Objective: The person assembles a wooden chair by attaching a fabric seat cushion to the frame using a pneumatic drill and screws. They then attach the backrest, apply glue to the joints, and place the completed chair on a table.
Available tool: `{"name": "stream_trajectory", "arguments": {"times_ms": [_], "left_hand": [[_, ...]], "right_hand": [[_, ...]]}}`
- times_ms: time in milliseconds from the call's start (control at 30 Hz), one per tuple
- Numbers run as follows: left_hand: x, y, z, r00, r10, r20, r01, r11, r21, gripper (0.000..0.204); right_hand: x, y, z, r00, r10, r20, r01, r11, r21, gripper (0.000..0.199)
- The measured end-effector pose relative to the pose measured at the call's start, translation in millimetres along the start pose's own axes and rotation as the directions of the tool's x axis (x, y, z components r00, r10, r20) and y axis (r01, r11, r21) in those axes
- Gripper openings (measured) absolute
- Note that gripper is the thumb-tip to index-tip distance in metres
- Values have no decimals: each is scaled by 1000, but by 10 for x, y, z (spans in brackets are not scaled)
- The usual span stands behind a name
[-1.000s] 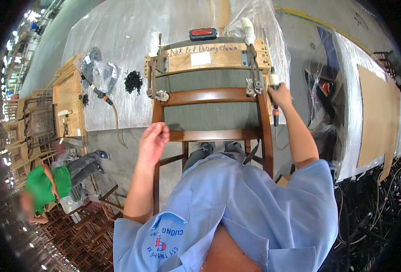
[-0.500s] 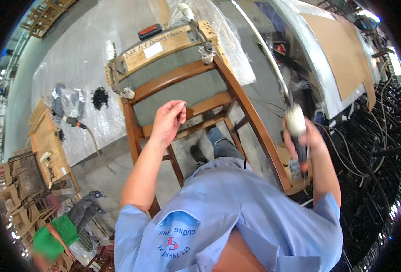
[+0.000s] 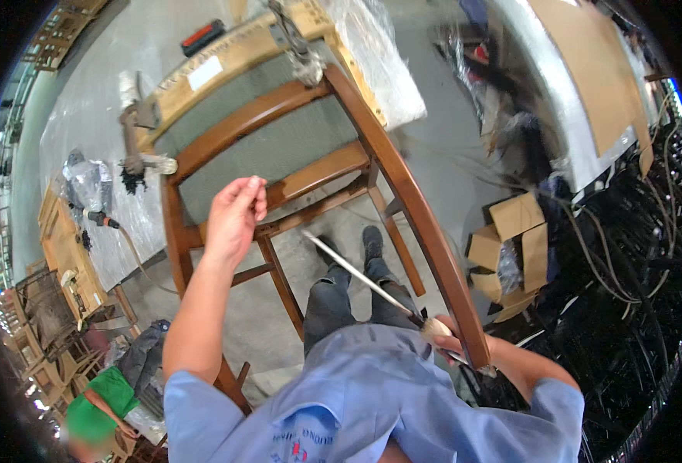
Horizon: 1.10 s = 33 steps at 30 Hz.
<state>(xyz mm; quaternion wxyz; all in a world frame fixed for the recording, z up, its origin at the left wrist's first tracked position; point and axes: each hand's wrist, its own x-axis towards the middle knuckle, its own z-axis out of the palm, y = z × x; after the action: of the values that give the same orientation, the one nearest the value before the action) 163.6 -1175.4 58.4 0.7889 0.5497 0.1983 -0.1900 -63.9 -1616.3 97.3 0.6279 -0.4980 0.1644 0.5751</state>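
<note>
Grasping 1 cream-and-black handheld tool [image 3: 435, 329] in the right hand [image 3: 452, 344], ideally avoiding scratching the brown wooden chair [image 3: 404, 193]; holding the left hand [image 3: 235, 212] loosely pinched, not revealing contents.

Sheeted bench [image 3: 98, 123]: here it carries a wooden board [image 3: 202, 73], a red-and-black block [image 3: 203, 37] just behind, dark scraps [image 3: 133, 179], a clear bag [image 3: 86, 181]!
Board clamps [image 3: 131, 131]: two, meeting a brown chair frame [image 3: 256, 112].
Left table [image 3: 54, 235]: wooden, a pale-ended tool [image 3: 71, 287] on it.
Grey floor [image 3: 456, 220]: dark shoes [image 3: 372, 241] planted, open cardboard box [image 3: 520, 218] right!
</note>
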Motion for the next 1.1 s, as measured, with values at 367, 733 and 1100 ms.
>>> {"name": "stream_trajectory", "arguments": {"times_ms": [367, 733, 1100], "left_hand": [[75, -73, 32, 980, 14, -197, -1, 998, 64, 24], [59, -151, 69, 974, 71, -215, -37, 987, 157, 23], [95, -65, 66, 997, 45, -66, -39, 994, 98, 22]], "right_hand": [[1522, -149, -49, 905, -305, 297, 368, 911, -186, 44], [1619, -135, -42, 883, -335, 328, 373, 926, -58, 42], [1555, -199, -232, 823, -114, 557, -135, 913, 386, 55]]}}
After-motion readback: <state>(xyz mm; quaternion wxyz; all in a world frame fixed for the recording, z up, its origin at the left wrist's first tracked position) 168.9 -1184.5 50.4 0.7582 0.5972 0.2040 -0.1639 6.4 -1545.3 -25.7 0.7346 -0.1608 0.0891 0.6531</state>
